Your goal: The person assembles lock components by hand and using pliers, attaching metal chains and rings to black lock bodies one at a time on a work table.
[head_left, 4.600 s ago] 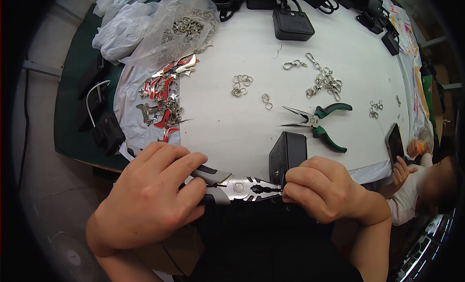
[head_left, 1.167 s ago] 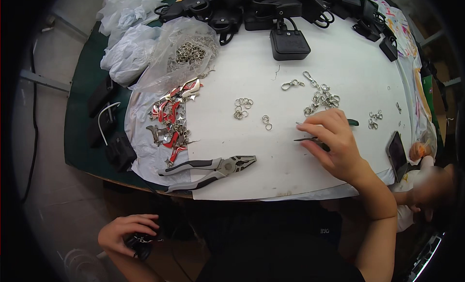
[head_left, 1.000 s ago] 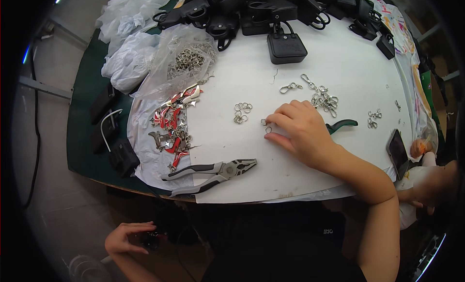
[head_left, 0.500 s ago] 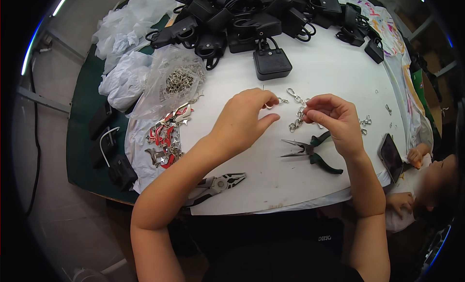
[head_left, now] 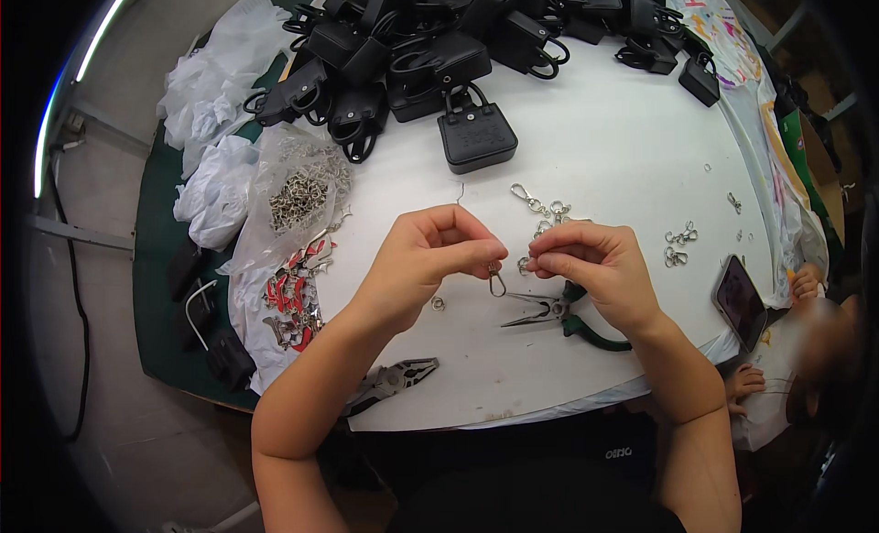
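Observation:
My left hand (head_left: pixel 426 258) pinches a small metal snap hook (head_left: pixel 496 280) that hangs below its fingertips over the white table (head_left: pixel 623 157). My right hand (head_left: pixel 591 263) faces it, fingertips pinched together on a tiny metal piece, probably a ring, almost touching the left fingers. Green-handled needle-nose pliers (head_left: pixel 563 315) lie on the table just under both hands. A loose ring (head_left: pixel 439 303) lies below my left hand. More metal clasps (head_left: pixel 540 205) lie just beyond my hands.
A heap of small black bags (head_left: pixel 439 38) fills the far side, one bag (head_left: pixel 476 135) standing apart. A clear bag of metal hooks (head_left: pixel 298 190) and red-and-silver charms (head_left: pixel 293 295) lie left. Grey pliers (head_left: pixel 389 382) rest near the front edge. A phone (head_left: pixel 740 299) and another person (head_left: pixel 815 350) are right.
My left hand came up from below the table to the middle. Both hands now meet over the green pliers, with a snap hook in the left. The view has shifted toward the bags.

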